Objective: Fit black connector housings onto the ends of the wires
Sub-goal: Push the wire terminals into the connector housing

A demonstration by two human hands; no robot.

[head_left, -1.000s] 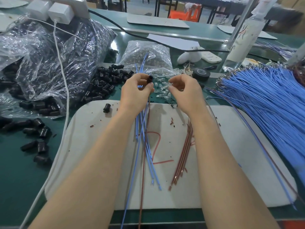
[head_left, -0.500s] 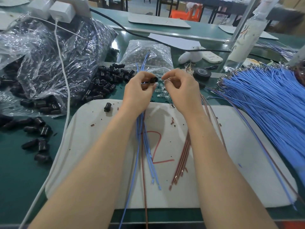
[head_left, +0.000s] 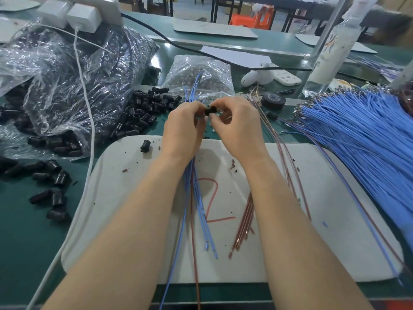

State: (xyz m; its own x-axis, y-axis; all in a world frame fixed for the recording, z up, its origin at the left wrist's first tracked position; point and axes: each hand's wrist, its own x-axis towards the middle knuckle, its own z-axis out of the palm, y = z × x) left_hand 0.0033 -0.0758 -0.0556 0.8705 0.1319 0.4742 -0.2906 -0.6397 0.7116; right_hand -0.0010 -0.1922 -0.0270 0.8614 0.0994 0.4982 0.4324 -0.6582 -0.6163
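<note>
Black connector housing (head_left: 210, 111) is held between your hands, above the far edge of the white mat (head_left: 312, 198) on the green counter (head_left: 22, 231). L hand (head_left: 183, 128): fingers curled, pinching the housing's left end and gripping blue wires (head_left: 190, 186). R hand (head_left: 237, 126): fingers curled, pinching its right end. Spare housings (head_left: 145, 113) are heaped at left.

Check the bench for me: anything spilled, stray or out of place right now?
Loose black housings lie scattered on the green table outside the plastic bag. One stray housing sits alone on the white mat near its far left corner, with reddish scraps around.
</note>
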